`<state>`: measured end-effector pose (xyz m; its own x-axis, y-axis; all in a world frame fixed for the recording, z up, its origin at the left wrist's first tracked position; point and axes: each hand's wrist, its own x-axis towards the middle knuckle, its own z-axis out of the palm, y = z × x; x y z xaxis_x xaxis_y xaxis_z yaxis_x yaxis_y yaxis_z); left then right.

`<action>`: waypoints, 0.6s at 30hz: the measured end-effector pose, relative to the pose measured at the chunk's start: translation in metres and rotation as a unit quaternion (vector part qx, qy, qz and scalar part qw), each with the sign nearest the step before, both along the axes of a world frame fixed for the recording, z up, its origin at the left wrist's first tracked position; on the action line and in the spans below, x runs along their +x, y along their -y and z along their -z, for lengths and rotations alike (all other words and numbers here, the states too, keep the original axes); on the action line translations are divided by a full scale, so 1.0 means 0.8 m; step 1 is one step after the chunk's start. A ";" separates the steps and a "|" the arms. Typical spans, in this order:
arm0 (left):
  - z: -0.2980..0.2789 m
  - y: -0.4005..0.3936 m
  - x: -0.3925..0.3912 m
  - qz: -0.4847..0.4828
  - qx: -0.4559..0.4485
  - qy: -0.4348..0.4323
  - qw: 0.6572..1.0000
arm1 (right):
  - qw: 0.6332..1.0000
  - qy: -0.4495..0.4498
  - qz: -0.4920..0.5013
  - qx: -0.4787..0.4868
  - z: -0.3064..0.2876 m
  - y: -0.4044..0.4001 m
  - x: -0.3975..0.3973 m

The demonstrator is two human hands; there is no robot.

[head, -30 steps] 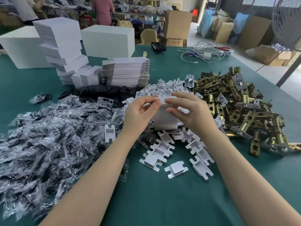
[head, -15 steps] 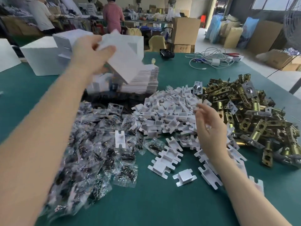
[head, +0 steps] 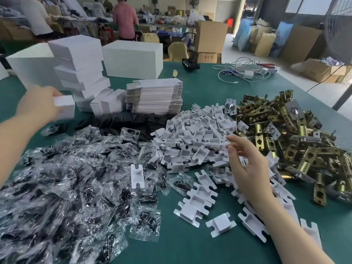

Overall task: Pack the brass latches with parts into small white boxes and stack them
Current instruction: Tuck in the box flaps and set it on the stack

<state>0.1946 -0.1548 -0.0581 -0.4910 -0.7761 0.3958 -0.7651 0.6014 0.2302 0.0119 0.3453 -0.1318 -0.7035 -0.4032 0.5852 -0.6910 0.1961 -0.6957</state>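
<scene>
Green table (head: pixel 190 248): left hand (head: pixel 38 105), down from its raised position, grips a closed white box (head: pixel 63 108) beside the box stack (head: pixel 80 67) at upper left, stacking nearly done; right hand (head: pixel 247 168), fingers loose and empty, hovers over white inserts (head: pixel 200 138) beside the brass latches (head: pixel 297 141).

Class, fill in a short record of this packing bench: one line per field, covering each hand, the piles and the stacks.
left hand: grips a small white box beside the box stack
right hand: open, over the white inserts
brass latches: heap on the right
screw bags: heap on the left
flat cartons: pile behind the inserts
table: green
</scene>
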 end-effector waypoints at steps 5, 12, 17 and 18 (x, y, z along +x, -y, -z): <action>0.052 0.038 0.014 -0.008 -0.014 -0.003 1.000 | 1.000 0.011 0.002 0.011 -0.001 -0.001 0.001; -0.042 -0.027 -0.045 -0.015 0.145 0.416 0.898 | 0.999 0.005 -0.012 0.031 -0.001 0.005 0.006; -0.097 -0.114 -0.143 0.100 -0.021 0.227 0.968 | 0.998 0.003 -0.023 0.059 -0.002 0.009 0.011; -0.096 -0.130 -0.164 0.153 -0.064 0.136 0.977 | 0.997 0.001 -0.023 0.068 -0.001 0.010 0.011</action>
